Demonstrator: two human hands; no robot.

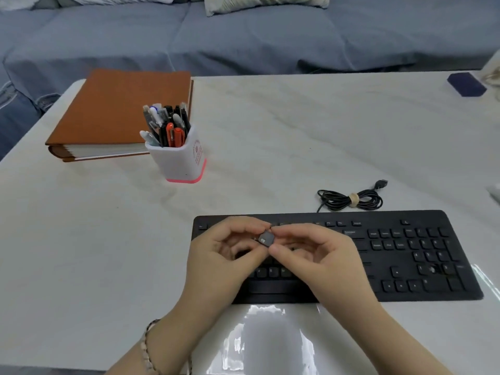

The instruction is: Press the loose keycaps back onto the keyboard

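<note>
Both hands are meeting over the flat black plastic keyboard, with the left hand and right hand each pinching the small square black keycap, fingers clamped on its edges. It's hanging between the fingertips, seemingly just above the keys. It's sitting turned like a diamond, one corner pointing away from the wrists and the printed face up. Being square, it's showing no real long axis. Pressed down rotated, it could jam, and a loose pinch could drop it among the keys.

black keyboard, brown book, white marbled table, white pink-based pen cup
</note>
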